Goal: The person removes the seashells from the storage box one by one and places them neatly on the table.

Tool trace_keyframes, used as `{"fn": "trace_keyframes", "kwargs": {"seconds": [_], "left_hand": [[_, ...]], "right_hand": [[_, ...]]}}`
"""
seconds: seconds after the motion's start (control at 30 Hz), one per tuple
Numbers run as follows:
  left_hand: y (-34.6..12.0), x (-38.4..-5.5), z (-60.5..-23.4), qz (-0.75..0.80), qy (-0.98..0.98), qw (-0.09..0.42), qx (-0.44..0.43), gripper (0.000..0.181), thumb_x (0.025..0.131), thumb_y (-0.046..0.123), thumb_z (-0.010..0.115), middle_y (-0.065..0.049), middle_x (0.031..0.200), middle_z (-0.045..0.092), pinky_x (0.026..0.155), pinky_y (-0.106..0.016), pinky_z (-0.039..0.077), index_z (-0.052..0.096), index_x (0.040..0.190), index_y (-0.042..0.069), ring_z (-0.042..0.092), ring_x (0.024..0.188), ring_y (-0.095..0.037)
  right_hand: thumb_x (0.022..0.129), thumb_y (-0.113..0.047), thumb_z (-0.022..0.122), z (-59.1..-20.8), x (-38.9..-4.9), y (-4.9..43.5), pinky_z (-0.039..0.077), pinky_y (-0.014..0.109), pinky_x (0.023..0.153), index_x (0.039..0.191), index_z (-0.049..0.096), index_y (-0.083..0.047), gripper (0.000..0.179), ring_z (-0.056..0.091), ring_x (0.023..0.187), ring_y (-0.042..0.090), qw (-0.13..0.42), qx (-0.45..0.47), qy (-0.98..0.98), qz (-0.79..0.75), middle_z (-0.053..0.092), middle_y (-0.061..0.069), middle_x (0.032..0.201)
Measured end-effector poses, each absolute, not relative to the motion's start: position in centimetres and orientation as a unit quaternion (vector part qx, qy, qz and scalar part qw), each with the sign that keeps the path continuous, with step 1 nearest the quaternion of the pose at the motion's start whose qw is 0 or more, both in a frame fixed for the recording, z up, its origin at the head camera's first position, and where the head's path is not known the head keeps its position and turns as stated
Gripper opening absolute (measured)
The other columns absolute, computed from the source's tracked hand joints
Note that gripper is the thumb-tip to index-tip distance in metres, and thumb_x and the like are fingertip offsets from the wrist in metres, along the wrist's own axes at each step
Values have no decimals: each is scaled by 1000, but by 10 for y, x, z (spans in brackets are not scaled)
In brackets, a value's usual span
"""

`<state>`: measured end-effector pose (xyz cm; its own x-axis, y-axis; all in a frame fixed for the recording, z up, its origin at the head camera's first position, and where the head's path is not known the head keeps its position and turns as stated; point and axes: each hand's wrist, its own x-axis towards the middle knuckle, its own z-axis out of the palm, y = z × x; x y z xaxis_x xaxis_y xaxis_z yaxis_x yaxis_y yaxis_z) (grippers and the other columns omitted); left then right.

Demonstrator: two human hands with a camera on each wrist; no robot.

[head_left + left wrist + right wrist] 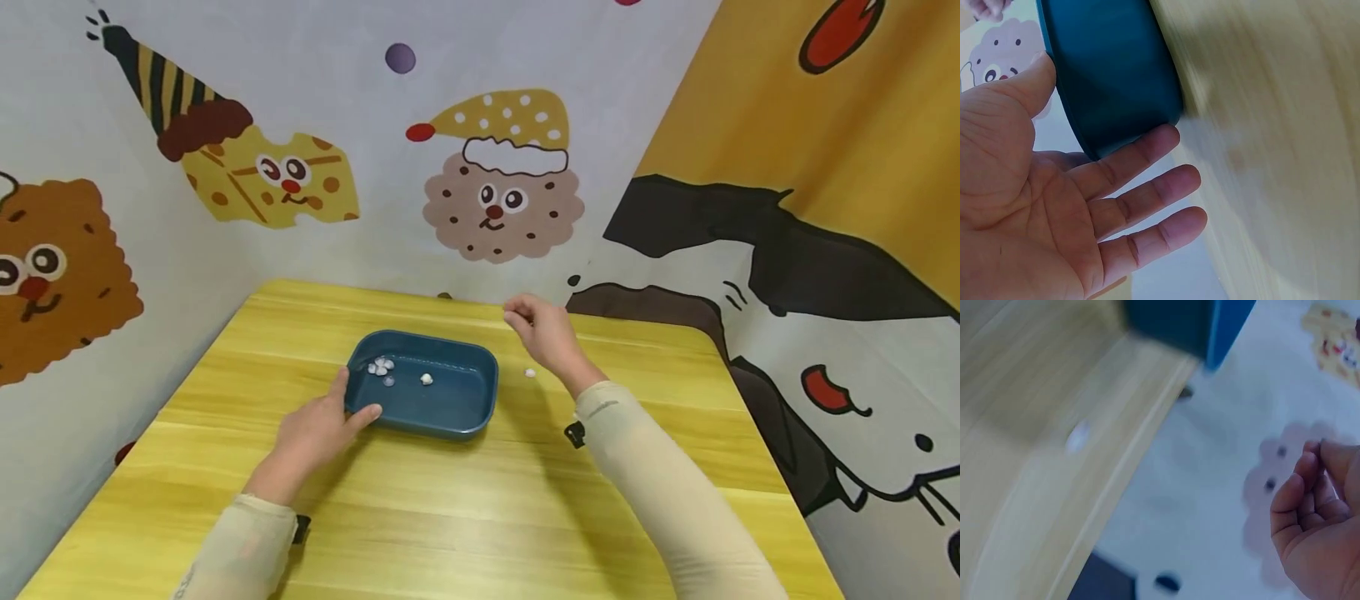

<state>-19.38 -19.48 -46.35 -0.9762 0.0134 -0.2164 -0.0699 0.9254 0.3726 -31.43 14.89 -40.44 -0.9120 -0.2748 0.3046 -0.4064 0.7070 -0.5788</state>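
Observation:
A dark blue rectangular tray (420,421) stands on the table. My left hand (318,429) holds its near left corner, thumb at the near rim and forefinger along the left wall. In the left wrist view the other fingers (1163,187) stretch out beside the corner. Several small whitish shell-like pieces (381,367) lie clustered in the tray's left part, with a whiter piece (426,379) nearer its middle. Right of the tray, my right hand (546,333) is raised, fingers curled and thumb meeting forefinger; I cannot tell whether anything sits between them. Below it, another white piece (530,373) lies on the table.
The yellow wood-grain table (465,517) reaches back to a white cloth wall (375,258) printed with cartoon food figures. At the right hangs a cloth with a large cartoon animal (862,350). Each sleeve has a small black clip (574,434) by the wrist.

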Motion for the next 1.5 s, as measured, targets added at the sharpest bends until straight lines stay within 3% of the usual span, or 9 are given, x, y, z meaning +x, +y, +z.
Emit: {"fn": "trace_keyframes", "kwargs": {"seconds": [0.13, 0.27, 0.43, 0.53, 0.63, 0.9, 1.17, 1.5], "left_hand": [[-197, -191, -461, 196, 974, 111, -18, 106, 104, 70, 51, -37, 141, 62, 66, -47, 53, 9, 170, -2, 70, 110, -49], [-197, -191, -460, 196, 973, 117, -16, 106, 105, 69, 51, -37, 130, 68, 57, -39, 45, 8, 170, -2, 69, 88, -37], [-196, -193, -460, 195, 973, 123, -13, 107, 104, 70, 51, -32, 113, 73, 55, -38, 42, 7, 170, -2, 65, 79, -31], [-195, -194, -460, 193, 973, 124, -10, 108, 104, 72, 49, -31, 111, 73, 55, -38, 42, 6, 171, -2, 65, 78, -31], [-195, -194, -460, 190, 974, 123, -7, 109, 104, 73, 48, -35, 122, 71, 56, -38, 43, 7, 170, -2, 68, 83, -33], [-195, -194, -458, 188, 975, 121, -4, 107, 104, 72, 50, -37, 131, 68, 57, -38, 45, 8, 170, -2, 71, 92, -38], [-195, -195, -458, 182, 976, 118, -6, 108, 103, 74, 48, -37, 136, 65, 59, -40, 47, 10, 171, -1, 72, 95, -40], [-195, -196, -458, 182, 975, 125, -9, 107, 104, 73, 48, -38, 139, 63, 60, -41, 48, 9, 170, -2, 72, 100, -43]], "right_hand": [[113, -16, 55, -408, -311, 184, 49, 40, 74, 139, 71, -14, 31, 59, 75, 24, 72, 157, -931, 322, 76, 16, 112], [115, -13, 48, -417, -305, 207, 55, 39, 79, 130, 74, -10, 30, 69, 94, 28, 32, 130, -938, 321, 74, 15, 121], [114, -11, 50, -429, -300, 224, 62, 41, 82, 128, 69, -5, 25, 73, 93, 28, -9, 112, -935, 336, 72, 15, 111], [112, -10, 55, -435, -299, 228, 63, 45, 84, 127, 68, -3, 21, 73, 90, 25, -24, 98, -931, 352, 72, 20, 111], [111, -11, 58, -442, -302, 228, 63, 45, 85, 125, 69, -2, 20, 74, 91, 25, -24, 84, -930, 358, 73, 23, 115], [103, -16, 73, -459, -307, 220, 59, 43, 82, 111, 80, -8, 14, 72, 93, 25, 30, 86, -957, 276, 80, 10, 108], [103, -19, 73, -483, -307, 221, 58, 46, 85, 106, 80, -12, 10, 71, 92, 23, -36, 76, -976, 198, 80, 7, 107], [105, -18, 70, -498, -319, 221, 56, 44, 84, 103, 76, -12, 9, 67, 88, 22, -33, 91, -972, 214, 78, 7, 102]]}}
